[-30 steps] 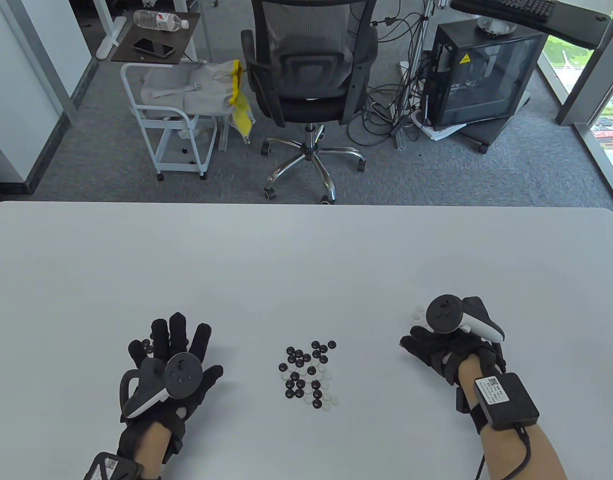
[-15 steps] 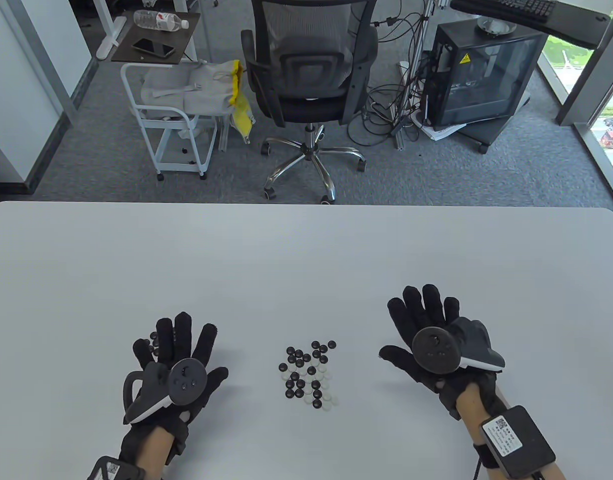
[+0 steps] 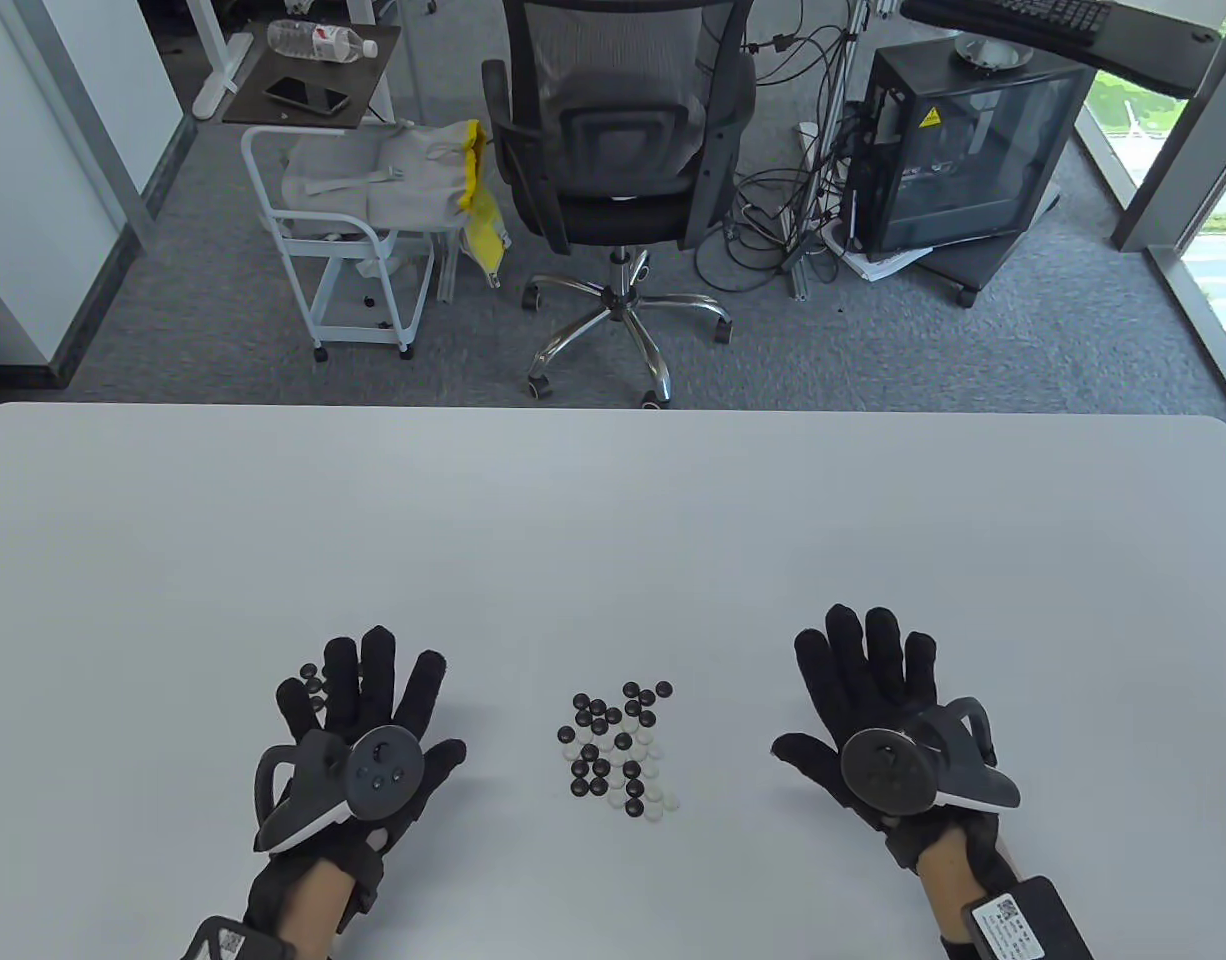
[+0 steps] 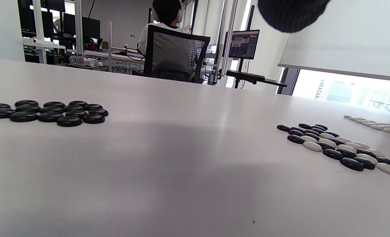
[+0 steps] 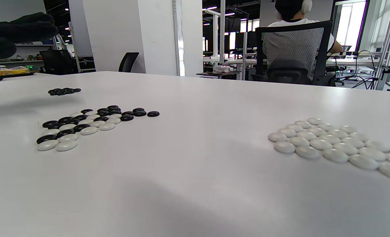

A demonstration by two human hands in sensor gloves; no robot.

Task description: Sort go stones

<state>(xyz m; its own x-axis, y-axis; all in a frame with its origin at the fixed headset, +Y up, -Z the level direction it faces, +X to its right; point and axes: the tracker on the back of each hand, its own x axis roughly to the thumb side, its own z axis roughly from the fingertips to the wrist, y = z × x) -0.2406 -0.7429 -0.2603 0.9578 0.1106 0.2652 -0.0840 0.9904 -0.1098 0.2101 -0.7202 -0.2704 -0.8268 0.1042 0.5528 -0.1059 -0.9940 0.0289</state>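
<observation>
Right hand (image 3: pixel 873 700) was curled beside the white pile a second ago; now it has drawn back toward the person, fingers spread flat, holding nothing, hovering over that pile. White pile (image 5: pixel 336 144) sits well right of the mixed pile (image 3: pixel 618 745). Left hand (image 3: pixel 358 705) has barely shifted, spread above the black pile (image 4: pixel 46 112), also empty. Reads as a drop finished on both sides. Mixed pile at centre of the tabletop (image 3: pixel 613 520) holds many stones of both colours: sorting perhaps half done.
</observation>
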